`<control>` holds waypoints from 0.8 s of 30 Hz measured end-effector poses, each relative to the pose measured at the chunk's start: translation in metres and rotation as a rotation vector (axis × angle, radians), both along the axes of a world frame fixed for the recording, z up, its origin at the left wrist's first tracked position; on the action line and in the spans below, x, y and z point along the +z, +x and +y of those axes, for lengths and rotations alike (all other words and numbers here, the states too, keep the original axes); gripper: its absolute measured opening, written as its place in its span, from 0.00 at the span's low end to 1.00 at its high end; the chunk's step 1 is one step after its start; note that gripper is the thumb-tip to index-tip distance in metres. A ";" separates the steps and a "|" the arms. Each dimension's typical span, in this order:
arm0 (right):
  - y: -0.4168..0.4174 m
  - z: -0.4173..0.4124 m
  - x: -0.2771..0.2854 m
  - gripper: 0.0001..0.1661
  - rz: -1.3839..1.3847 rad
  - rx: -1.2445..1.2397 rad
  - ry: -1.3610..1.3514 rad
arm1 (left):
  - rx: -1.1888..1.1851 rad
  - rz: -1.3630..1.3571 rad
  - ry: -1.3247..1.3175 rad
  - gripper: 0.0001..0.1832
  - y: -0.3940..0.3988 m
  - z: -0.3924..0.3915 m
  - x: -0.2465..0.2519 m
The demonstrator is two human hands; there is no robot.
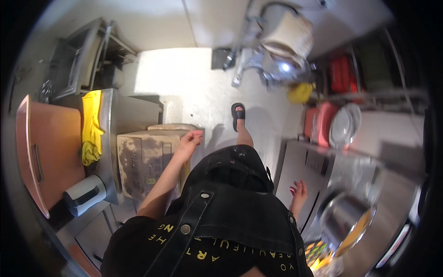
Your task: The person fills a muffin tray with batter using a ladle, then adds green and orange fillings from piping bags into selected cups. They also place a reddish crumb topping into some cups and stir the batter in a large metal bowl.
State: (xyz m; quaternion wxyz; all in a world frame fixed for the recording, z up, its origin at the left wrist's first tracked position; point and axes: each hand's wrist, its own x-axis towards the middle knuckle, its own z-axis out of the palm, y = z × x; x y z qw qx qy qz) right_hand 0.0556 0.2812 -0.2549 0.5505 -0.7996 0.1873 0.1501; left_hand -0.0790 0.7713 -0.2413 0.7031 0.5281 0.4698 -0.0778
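Note:
My left hand (pixel 189 143) hangs in front of a stained cardboard box (pixel 145 166) that bears printing. Its fingers are loosely bent, with nothing visible in them. On the other side of my body, my right hand (pixel 299 196) holds nothing, its fingers slightly apart. It is nearest to the front of a grey metal cabinet (pixel 294 173). A foot in a black open-toed sandal (pixel 238 114) is on the pale floor (pixel 176 79) ahead of me.
Yellow rubber gloves (pixel 91 121) lie on a metal counter beside a pink plastic tub (pixel 55 135). A metal pot (pixel 342 218) stands on the right counter, near pink and white basins (pixel 342 124). Farther ahead is a blurred machine (pixel 277 65), partly covered by cloth.

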 end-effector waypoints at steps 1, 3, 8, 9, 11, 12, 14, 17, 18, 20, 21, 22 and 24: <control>0.042 0.020 0.001 0.24 -0.012 0.020 0.015 | 0.026 -0.071 0.013 0.18 0.008 0.013 -0.004; 0.132 0.068 0.007 0.24 -0.051 0.111 0.074 | 0.144 -0.148 0.165 0.18 0.029 0.037 -0.012; 0.341 0.315 0.052 0.24 -0.141 0.640 0.375 | 0.205 0.145 0.783 0.20 0.030 0.084 0.012; 0.365 0.377 0.070 0.25 -0.144 0.802 0.406 | 0.294 0.150 0.758 0.19 0.024 0.083 0.018; 0.386 0.505 0.105 0.25 -0.130 1.074 0.470 | 0.466 0.171 0.656 0.19 0.008 0.078 0.028; 0.383 0.568 0.121 0.26 -0.099 1.166 0.478 | 0.510 0.268 0.623 0.19 -0.001 0.073 0.031; 0.360 0.684 0.151 0.28 0.064 1.341 0.659 | 0.639 0.517 0.539 0.19 -0.012 0.059 0.033; 0.290 0.827 0.175 0.34 0.556 1.445 1.022 | 0.914 0.583 0.493 0.17 -0.016 0.050 0.026; 0.263 0.866 0.177 0.35 0.717 1.471 1.119 | 0.983 0.593 0.452 0.17 -0.014 0.055 0.021; 0.208 0.941 0.179 0.35 0.973 1.447 1.248 | 1.066 0.579 0.444 0.15 -0.013 0.087 0.011; 0.184 0.972 0.179 0.34 1.128 1.448 1.356 | 1.079 0.562 0.461 0.15 -0.013 0.110 0.006; 0.165 0.999 0.178 0.34 1.076 1.411 1.283 | 1.107 0.562 0.434 0.14 -0.013 0.139 0.004; 0.128 1.057 0.181 0.32 1.120 1.453 1.320 | 1.053 0.488 0.619 0.13 -0.019 0.212 0.007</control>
